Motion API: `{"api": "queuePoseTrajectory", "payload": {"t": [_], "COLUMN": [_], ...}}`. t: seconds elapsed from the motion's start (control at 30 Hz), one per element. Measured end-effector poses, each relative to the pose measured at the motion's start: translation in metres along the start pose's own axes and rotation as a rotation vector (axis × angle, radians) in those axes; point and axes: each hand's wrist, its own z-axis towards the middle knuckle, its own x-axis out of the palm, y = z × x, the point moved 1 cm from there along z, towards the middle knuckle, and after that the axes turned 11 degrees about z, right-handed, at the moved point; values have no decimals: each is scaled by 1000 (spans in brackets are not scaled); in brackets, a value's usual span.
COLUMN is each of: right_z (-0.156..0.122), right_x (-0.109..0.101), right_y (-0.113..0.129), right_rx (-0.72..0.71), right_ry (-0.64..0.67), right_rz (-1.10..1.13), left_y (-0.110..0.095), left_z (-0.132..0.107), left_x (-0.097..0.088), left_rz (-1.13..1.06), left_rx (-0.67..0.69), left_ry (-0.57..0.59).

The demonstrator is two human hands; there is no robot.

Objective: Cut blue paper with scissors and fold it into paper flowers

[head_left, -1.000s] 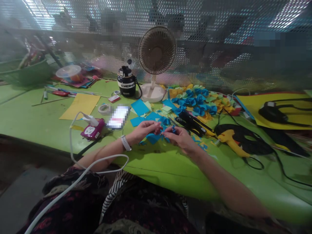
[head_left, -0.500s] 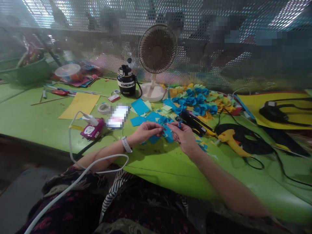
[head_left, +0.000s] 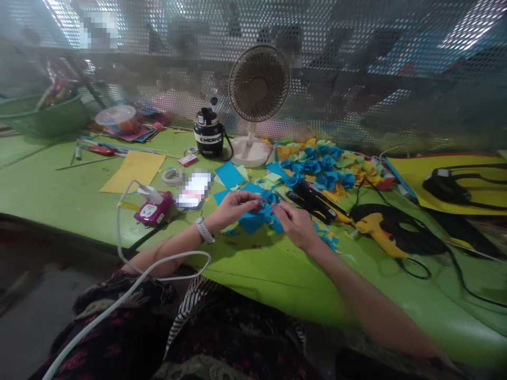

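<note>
surface: you sit at a green bench point(head_left: 59, 182), its top curving down toward your lap.
room: a perforated metal screen point(head_left: 348, 58) rises behind the bench, with bright light coming through its holes.
landmark: the desk fan point(head_left: 258, 84) stands at the back of the bench.
left of the fan: a black-and-white flask point(head_left: 208, 133) sits just beside it, and a green basket point(head_left: 43, 119) sits far along.
right of the fan: a heap of blue and yellow folded-paper flowers point(head_left: 325, 169) lies nearby, and a yellow glue gun point(head_left: 376, 231) lies farther along, nearer you.
your thing: a small blue paper piece point(head_left: 264, 203) is in front of the fan, between your hands, just above a flat blue paper square point(head_left: 251, 222).
its axis: it is too small and too hidden to tell which way it points or how its long axis runs.
grip: your left hand point(head_left: 233, 208) is pinched closed on the piece. your right hand point(head_left: 295, 226) has its fingers curled in at the piece's edge, and you cannot tell whether it has hold.
</note>
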Motion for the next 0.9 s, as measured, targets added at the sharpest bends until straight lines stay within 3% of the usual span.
{"api": "queuePoseTrajectory", "payload": {"t": [0.43,0.9], "right_z": [2,-3], "right_x": [2,3], "right_y": [-5,3], "right_rx": [-38,-62], "right_ry": [25,112], "right_rz": [-196,-53], "left_y": [1,-5], "left_z": [-3,-6], "left_x": [1,6], "left_rz": [-31,32], "left_rx": [9,142], "left_ry": [54,-52]}}
